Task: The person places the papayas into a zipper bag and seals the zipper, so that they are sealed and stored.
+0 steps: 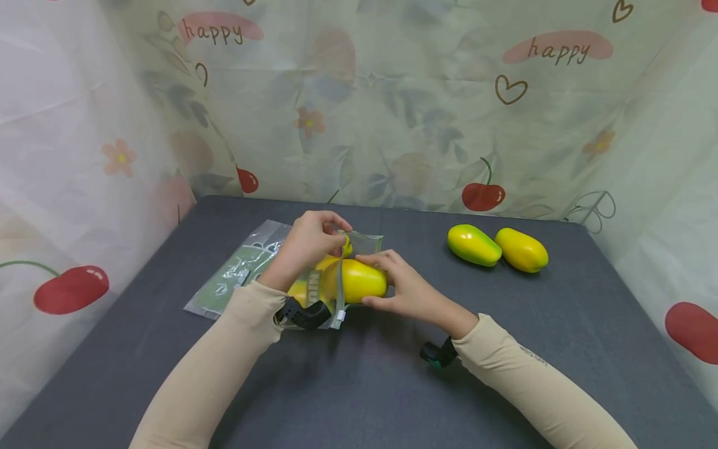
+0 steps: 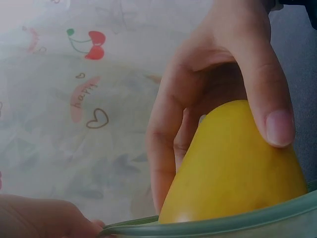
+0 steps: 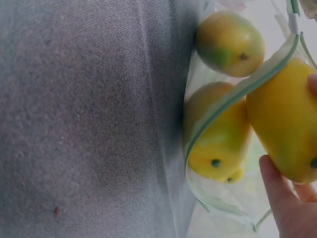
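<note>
My right hand [image 1: 412,292] holds a yellow papaya [image 1: 363,282] between thumb and fingers, at the mouth of a clear zip bag [image 2: 218,229]. In the right wrist view, part of that papaya [image 3: 287,119] is inside the green-edged opening. My left hand [image 1: 308,243] pinches the bag's upper rim, thumb against fingers. Inside the bag lie more yellow-green papayas, among them one at the top [image 3: 230,43] and one in the middle [image 3: 218,134]. A white slider [image 1: 340,316] sits on the near end of the zip.
Two more papayas, a greener one [image 1: 473,245] and a yellow one [image 1: 521,250], lie side by side at the back right of the dark table [image 1: 370,386]. Clear plastic with a green print [image 1: 238,274] lies flat at the left; whether it belongs to the same bag I cannot tell.
</note>
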The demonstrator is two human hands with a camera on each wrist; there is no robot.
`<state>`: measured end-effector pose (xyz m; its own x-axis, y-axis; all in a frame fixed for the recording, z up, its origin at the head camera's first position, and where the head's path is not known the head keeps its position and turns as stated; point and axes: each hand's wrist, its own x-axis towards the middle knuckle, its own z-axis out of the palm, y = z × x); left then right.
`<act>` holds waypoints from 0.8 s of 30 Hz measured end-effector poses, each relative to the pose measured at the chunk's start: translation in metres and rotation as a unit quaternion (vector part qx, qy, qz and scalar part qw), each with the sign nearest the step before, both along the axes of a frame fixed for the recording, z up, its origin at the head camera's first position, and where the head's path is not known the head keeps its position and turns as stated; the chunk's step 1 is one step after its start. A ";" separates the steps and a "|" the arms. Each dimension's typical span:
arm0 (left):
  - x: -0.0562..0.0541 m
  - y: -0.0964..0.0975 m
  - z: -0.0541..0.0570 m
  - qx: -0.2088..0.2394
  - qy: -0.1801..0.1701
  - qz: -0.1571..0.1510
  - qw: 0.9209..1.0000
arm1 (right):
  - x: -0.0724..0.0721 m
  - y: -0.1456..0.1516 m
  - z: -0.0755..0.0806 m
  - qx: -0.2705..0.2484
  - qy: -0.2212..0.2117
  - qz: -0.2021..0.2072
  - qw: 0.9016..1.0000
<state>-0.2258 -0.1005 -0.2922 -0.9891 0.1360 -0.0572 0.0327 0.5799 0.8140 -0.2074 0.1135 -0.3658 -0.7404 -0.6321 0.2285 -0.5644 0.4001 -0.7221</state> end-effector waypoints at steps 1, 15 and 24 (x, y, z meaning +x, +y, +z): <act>0.000 0.000 0.000 0.000 0.001 0.000 1.000 | 0.000 0.000 0.000 -0.004 -0.005 0.000 1.000; 0.000 0.000 0.000 -0.004 0.004 0.000 1.000 | 0.000 -0.007 -0.004 -0.024 -0.017 -0.022 0.999; 0.001 0.000 0.002 0.001 0.003 0.001 1.000 | 0.000 -0.009 -0.003 -0.028 -0.016 -0.020 0.999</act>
<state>-0.2253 -0.1001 -0.2905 -0.9896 0.1343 -0.0515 0.0362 0.5790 0.8145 -0.2071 0.1048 -0.3690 -0.7720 -0.5891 0.2387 -0.5251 0.3793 -0.7619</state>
